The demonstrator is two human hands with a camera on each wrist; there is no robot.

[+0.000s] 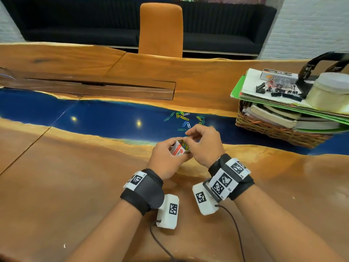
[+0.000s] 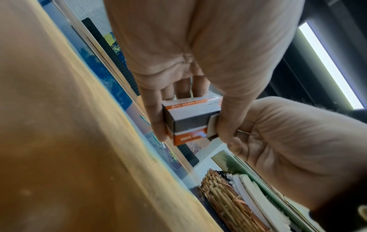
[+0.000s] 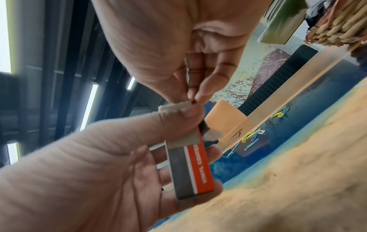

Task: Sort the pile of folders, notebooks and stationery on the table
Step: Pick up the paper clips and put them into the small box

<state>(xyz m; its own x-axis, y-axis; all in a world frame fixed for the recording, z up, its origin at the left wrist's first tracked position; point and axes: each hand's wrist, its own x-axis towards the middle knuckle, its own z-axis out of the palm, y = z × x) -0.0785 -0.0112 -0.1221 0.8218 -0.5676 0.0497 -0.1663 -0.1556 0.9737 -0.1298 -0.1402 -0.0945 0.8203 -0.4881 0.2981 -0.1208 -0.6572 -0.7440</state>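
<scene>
My left hand grips a small orange, white and grey paper-clip box just above the near wooden part of the table; coloured clips show in its open top. My right hand hovers over that opening, thumb and fingers pinched together. In the right wrist view the fingertips pinch something tiny and red at the box's white flap, apparently a paper clip. The left wrist view shows the box held between thumb and fingers. Several loose coloured paper clips lie on the blue strip just beyond my hands.
A wicker basket at the right holds notebooks, with green folders, binder clips and a tape roll stacked on top. An orange chair stands across the table. A dark wooden strip runs along the left.
</scene>
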